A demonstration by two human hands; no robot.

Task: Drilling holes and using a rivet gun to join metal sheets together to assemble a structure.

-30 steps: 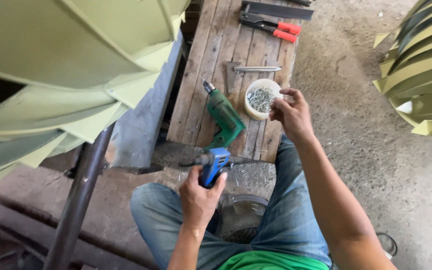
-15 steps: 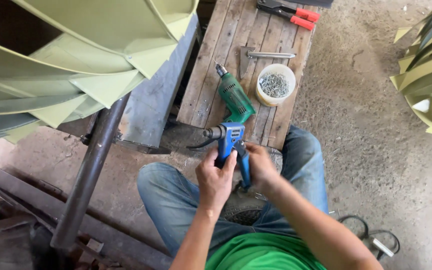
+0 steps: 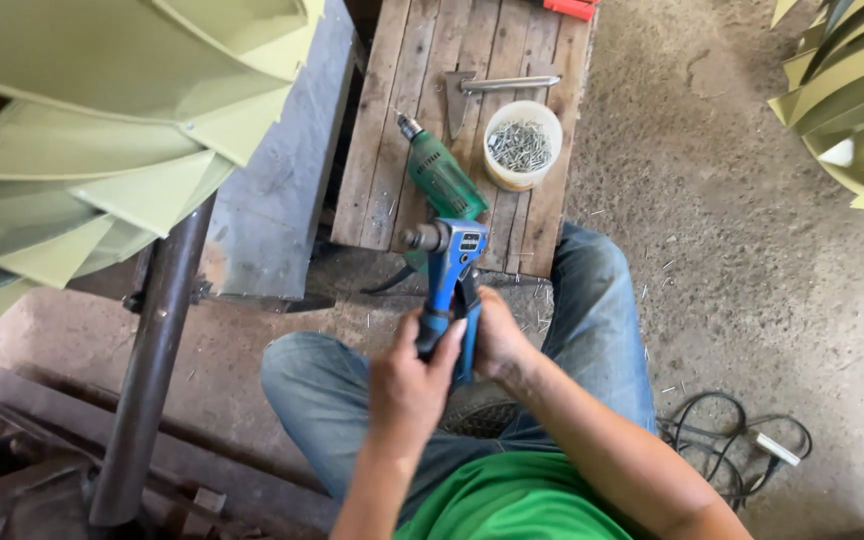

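Observation:
Both hands hold a blue hand riveter [image 3: 452,265] upright in front of my knees, its metal nose pointing left. My left hand [image 3: 414,375] wraps the lower handle from the left. My right hand [image 3: 497,335] closes on the handle from the right. Just beyond it, a green electric drill [image 3: 442,178] lies on a wooden plank bench [image 3: 392,150], and a white tub of small metal rivets [image 3: 522,145] stands to the drill's right.
Pale green sheet-metal blades [image 3: 102,120] fill the upper left above a dark steel pipe [image 3: 157,350]. More green blades [image 3: 852,90] sit at the upper right. A metal bar tool [image 3: 507,85] and red-handled tool [image 3: 567,8] lie on the bench. A black cable [image 3: 732,450] coils on the concrete floor.
My right hand left the rivet tub and came back to the riveter's handle. The riveter now stands more upright, gripped by both hands. The view shifted closer to the bench.

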